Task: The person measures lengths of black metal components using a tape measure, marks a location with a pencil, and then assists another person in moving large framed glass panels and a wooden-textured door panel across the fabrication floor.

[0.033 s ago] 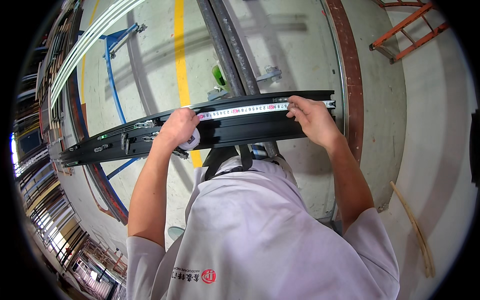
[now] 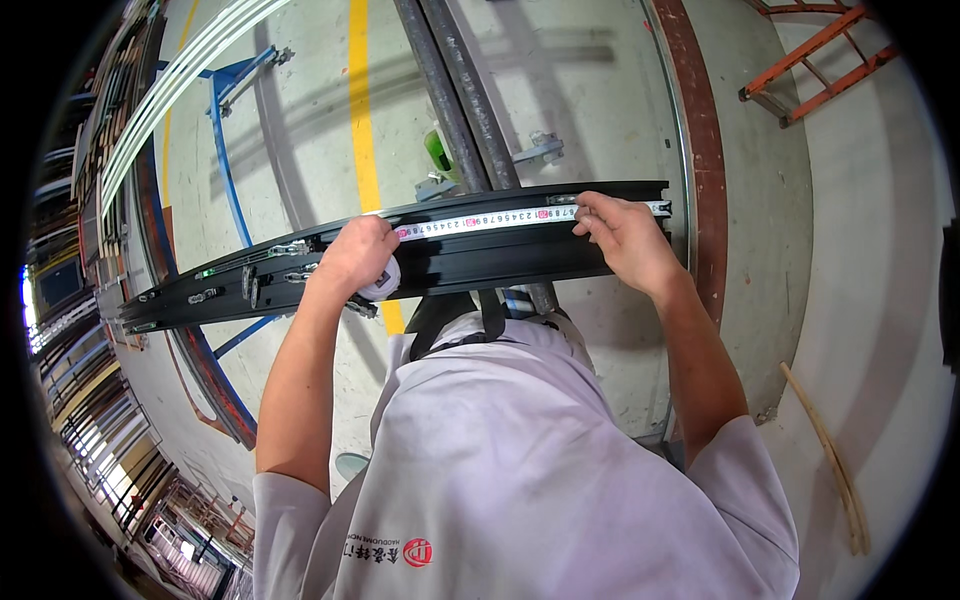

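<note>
Tape measure is sitting clamped in the left hand, its blade stretching along the black grooved profile; the right hand is touching the blade, pinching or not I can't tell. Measuring is seemingly underway, calling next for a steady reading.

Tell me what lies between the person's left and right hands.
In the head view, the extended tape blade lies between the left hand and the right hand, running along the black profile.
</note>
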### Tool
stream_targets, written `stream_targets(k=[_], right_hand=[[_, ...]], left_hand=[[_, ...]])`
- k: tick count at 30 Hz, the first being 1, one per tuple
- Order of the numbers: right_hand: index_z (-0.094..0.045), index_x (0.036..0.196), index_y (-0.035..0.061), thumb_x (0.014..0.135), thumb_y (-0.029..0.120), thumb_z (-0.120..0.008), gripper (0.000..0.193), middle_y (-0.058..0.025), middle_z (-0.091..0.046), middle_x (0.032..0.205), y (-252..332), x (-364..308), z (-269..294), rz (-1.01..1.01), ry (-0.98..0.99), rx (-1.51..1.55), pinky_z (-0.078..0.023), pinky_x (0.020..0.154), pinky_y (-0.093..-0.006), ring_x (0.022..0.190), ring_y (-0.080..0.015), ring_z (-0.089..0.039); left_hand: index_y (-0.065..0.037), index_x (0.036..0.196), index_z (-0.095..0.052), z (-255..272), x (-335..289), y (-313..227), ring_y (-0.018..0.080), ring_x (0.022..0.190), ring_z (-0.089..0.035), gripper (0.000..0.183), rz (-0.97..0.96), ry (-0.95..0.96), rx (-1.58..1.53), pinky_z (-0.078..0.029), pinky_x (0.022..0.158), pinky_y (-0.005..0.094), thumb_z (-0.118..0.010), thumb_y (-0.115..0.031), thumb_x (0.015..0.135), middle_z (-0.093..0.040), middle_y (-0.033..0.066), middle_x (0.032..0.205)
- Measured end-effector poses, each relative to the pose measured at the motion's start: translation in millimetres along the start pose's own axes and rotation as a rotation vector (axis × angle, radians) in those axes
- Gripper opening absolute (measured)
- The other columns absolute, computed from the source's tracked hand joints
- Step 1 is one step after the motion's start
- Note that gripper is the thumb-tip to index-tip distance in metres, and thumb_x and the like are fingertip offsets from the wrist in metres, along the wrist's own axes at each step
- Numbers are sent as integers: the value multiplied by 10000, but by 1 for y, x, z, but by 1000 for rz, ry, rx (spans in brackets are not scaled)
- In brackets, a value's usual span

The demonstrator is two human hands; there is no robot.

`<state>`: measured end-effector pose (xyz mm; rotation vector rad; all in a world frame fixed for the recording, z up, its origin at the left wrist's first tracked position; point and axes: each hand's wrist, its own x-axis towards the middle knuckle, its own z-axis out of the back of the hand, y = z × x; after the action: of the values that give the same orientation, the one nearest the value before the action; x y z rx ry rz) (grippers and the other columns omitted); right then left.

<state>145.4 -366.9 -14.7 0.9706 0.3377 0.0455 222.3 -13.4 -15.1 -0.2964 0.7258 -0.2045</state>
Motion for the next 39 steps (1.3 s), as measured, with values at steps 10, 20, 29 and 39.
stream_targets(k=[10, 20, 29, 39], right_hand=[[-597, 1124, -66, 950, 76, -577, 225, -142, -687, 872, 0, 0, -3, -74, -39, 92, -533, 708, -303, 796, -187, -687], [-642, 881, -38, 998, 251, -543, 327, -82, -645, 702, -2, 16, -12, -366, -108, 468, -422, 466, -249, 538, -120, -604], [-595, 1030, -49, 1025, 208, -456, 292, -164, -664, 825, -24, 11, -8, -401, -74, 1169, -463, 537, -297, 659, -205, -657], [-567, 1134, -30, 955, 66, -536, 205, -166, -673, 1041, -27, -6, -12, -225, -25, 1131, -502, 765, -309, 944, -232, -671]], left_hand=[[77, 867, -659, -2, 0, 2, 428, 833, -629, 287, 9, -6, -12, -488, 796, 439, -551, -189, 883, -618, 301, 830], [76, 872, -662, -2, 1, 4, 429, 834, -632, 288, -16, -8, 1, -490, 794, 444, -541, -185, 884, -619, 301, 833], [73, 863, -661, -2, 1, 5, 426, 832, -632, 294, -18, -1, 2, -491, 794, 446, -538, -193, 889, -621, 297, 833], [76, 861, -656, -2, 3, 7, 435, 841, -625, 295, -37, 6, 8, -484, 794, 455, -529, -190, 886, -619, 301, 841]])
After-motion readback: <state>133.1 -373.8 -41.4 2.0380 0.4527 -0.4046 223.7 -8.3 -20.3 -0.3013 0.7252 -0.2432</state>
